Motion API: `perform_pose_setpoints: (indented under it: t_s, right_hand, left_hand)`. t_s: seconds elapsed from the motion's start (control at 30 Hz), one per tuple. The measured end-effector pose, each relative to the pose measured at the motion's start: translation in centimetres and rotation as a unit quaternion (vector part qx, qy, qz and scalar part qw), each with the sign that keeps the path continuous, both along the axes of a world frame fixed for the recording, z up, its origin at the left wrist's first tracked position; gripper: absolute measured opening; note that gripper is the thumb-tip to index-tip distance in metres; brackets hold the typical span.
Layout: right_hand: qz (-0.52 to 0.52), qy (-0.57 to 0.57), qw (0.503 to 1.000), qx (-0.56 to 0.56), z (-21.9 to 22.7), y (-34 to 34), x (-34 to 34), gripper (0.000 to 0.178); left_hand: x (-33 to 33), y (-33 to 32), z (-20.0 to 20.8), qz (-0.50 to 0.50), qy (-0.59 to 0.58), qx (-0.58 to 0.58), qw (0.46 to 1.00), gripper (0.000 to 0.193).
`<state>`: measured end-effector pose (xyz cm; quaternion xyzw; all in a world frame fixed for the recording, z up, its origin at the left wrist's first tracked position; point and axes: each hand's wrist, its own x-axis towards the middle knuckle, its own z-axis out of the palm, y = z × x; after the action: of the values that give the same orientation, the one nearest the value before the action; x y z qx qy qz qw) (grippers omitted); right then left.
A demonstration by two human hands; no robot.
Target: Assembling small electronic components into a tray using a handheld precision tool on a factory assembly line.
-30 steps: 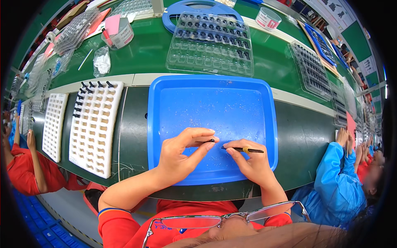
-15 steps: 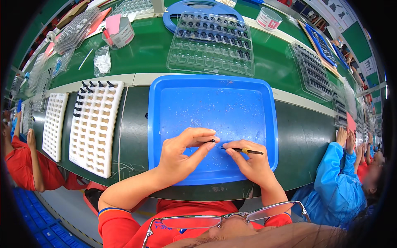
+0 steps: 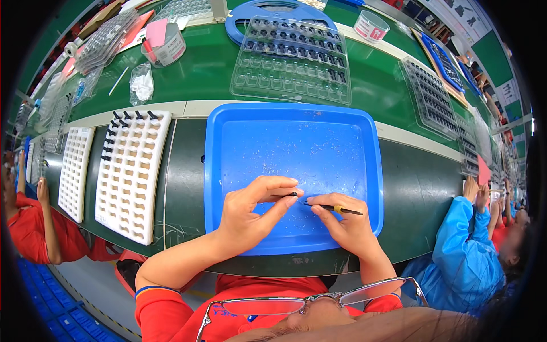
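My left hand (image 3: pixel 248 211) is closed, pinching a small black part (image 3: pixel 294 194) between thumb and fingertips; most of it is hidden by the fingers. In my right hand (image 3: pixel 348 227) is a slim, pen-shaped craft knife (image 3: pixel 352 212) with a black handle and a yellowish band. Its dark tip points left, close to the black part; whether they touch I cannot tell. Both hands are over a blue tray (image 3: pixel 212 171) scattered with tiny pale flecks.
Left of the tray lies a white foam holder (image 3: pixel 128 182) with several black parts along its top and left edge. Another white holder (image 3: pixel 76 171) is beside it. Clear blister trays (image 3: pixel 290 62), a tub (image 3: pixel 170 47) and a blue reel (image 3: pixel 239 23) stand beyond. Co-workers sit either side.
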<state>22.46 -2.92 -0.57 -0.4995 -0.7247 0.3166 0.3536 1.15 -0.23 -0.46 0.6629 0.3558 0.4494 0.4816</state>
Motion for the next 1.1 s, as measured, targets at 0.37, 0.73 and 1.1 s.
perform_pose_setpoints:
  t_s: [0.37,0.73,1.1]
  right_hand:
    - [-0.043,0.101,0.994,-0.021,0.1,-0.6,0.4,0.009]
    - [-0.026,0.305,0.948,-0.092,0.9,-1.4,0.5,0.014]
    - [-0.066,0.302,0.951,-0.011,0.7,-1.9,-0.9,0.012]
  left_hand:
    - [-0.1,0.1,0.3,-0.014,0.023,-0.008,1.0,0.02]
    - [-0.1,-0.2,0.0,-0.03,0.008,-0.003,1.0,0.012]
    - [0.4,0.0,0.7,0.007,0.084,0.14,0.987,0.022]
